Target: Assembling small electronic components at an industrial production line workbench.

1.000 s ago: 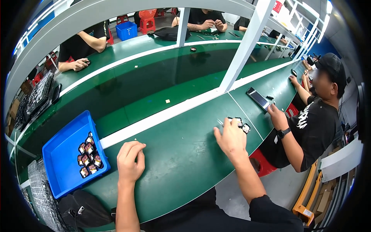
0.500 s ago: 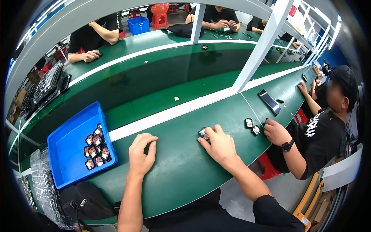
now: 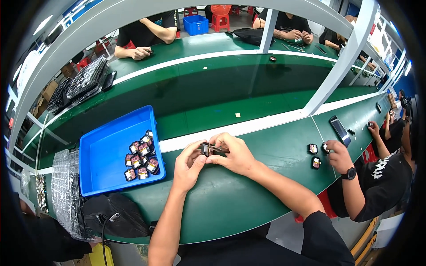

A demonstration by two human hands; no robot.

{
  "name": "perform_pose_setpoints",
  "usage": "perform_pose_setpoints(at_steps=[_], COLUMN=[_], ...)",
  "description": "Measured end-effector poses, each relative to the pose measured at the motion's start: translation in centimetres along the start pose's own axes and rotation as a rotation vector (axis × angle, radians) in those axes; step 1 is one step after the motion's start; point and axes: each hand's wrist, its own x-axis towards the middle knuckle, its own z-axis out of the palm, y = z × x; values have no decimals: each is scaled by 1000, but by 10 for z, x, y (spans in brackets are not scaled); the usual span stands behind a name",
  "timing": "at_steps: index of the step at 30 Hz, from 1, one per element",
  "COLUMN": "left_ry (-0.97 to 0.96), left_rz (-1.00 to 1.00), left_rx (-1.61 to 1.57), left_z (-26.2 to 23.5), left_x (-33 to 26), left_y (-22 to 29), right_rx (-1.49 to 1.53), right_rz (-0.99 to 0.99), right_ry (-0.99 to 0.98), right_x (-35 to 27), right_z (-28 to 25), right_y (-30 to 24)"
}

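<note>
Pinching from both sides, the left hand and the right hand hold one small black square part between thumbs and fingertips, up off the green table top, near its middle. The left fingers are bent and closed on the left side of the part. The right fingers are closed on its right side, where a thin dark bit sticks out toward the right hand. Just to the left of the hands sits a bright blue plastic tray with low walls. A bunch of small black and red square parts lie in the tray's right corner, close together and touching. Left of the tray stands a stack of clear bumpy plastic sheets. Below the tray lies a black mesh thing with a cord; I cannot tell what it is. To the right, well apart from the hands, three more small dark square parts lie on the table. Another person's hand, with a black watch on its wrist, rests beside them. A flat dark phone-shaped thing with a blue screen lies a bit farther up. A white stripe runs along the table behind the hands. Past it is a darker green belt with two tiny pale scraps on it. Across the belt, other people in black shirts rest their arms on the far table. A blue box and red stools stand on the floor behind them.
</note>
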Motion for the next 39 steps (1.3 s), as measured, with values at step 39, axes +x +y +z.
perform_pose_setpoints(at_steps=[39], left_ry=[112], left_rz=[-37], left_rx=[-95], left_z=[-3], left_x=[5], left_y=[-3], right_rx=[-298], right_rz=[8], right_ry=[144], right_x=[-6], right_z=[7], right_y=[1])
